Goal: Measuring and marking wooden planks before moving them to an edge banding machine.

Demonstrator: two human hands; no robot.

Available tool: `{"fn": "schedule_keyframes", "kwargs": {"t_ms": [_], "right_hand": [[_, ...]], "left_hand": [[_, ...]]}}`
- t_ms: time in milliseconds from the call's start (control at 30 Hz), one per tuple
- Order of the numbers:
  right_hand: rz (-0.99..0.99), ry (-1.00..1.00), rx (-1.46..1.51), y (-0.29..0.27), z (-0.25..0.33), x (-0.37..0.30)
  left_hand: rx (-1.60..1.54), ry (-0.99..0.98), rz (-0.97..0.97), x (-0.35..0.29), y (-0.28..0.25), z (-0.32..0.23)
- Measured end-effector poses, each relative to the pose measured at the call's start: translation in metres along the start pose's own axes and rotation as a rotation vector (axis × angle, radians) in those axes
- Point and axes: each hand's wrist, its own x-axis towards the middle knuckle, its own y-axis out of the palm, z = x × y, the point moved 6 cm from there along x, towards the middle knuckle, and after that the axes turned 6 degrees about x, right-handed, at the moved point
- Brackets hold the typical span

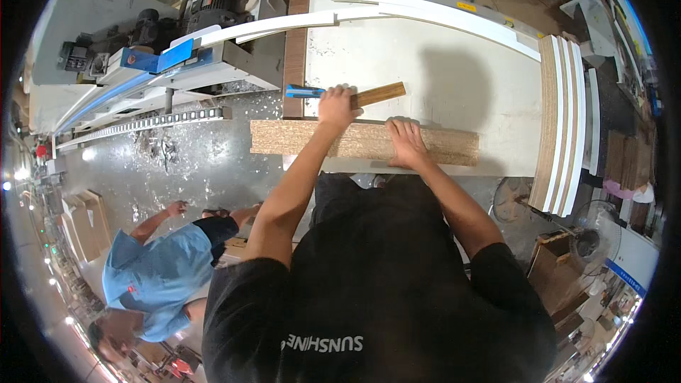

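Observation:
Near the table's front edge lies a long bundle of particleboard strips (284,137), raw chip edges facing up. My right hand (408,144) spans this bundle, fingers over its far side and thumb at its near side. Just beyond it, my left hand (336,105) is closed over a brown wood-grain piece (379,94), which sticks out to the right. A blue piece (301,91) pokes out left of the same hand; whether it joins the brown one is hidden under my fingers. Both hands are over the white tabletop (376,50).
White-edged strips (454,21) lie along the table's far side, and upright white-faced boards (560,124) stand at its right end. A machine with motors (216,3) and a roller rail (152,120) is at left. A person in blue (159,269) is behind me at left.

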Motion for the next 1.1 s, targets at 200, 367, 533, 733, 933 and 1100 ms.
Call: {"fn": "schedule_keyframes", "kwargs": {"t_ms": [200, 367, 533, 733, 933, 1100], "right_hand": [[-0.028, 0.095, -0.002, 0.012, -0.012, -0.004], [-0.285, 0.157, -0.033, -0.021, -0.031, -0.044], [-0.875, 0.519, 0.442, -0.036, -0.189, -0.144], [-0.954, 0.595, 1.539, 0.017, -0.237, -0.175], [-0.858, 0.668, 1.416, 0.017, -0.230, -0.172], [-0.896, 0.632, 1.426, 0.019, -0.242, -0.174]], "left_hand": [[-0.003, 0.164, 0.095, 0.038, 0.027, -0.023], [-0.326, -0.209, -0.098, -0.032, -0.074, 0.064], [-0.519, -0.589, -0.245, -0.162, -0.059, 0.255], [-0.898, -0.795, -0.042, -0.219, 0.020, 0.309], [-0.653, -0.615, -0.093, -0.224, 0.023, 0.306], [-0.765, -0.563, -0.041, -0.215, 0.005, 0.290]]}}
